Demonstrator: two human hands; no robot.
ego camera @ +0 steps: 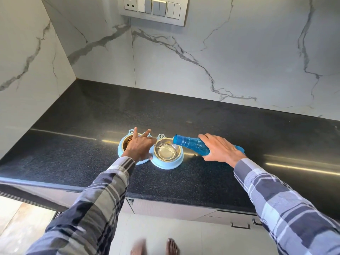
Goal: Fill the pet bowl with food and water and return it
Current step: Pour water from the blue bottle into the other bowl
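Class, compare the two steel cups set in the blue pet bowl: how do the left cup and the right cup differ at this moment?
The left cup holds brown kibble; the right cup holds only what looks like a little clear water. The left hand covers much of the left cup, while the right cup lies in plain view with the blue bottle tilted over its rim. Both are round, shiny, and sit in the same blue holder.

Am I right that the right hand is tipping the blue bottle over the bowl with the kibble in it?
Not quite. The head view shows the right hand tipping the blue bottle over the steel bowl beside it, which holds no kibble. The kibble is in the other bowl, under the left hand.
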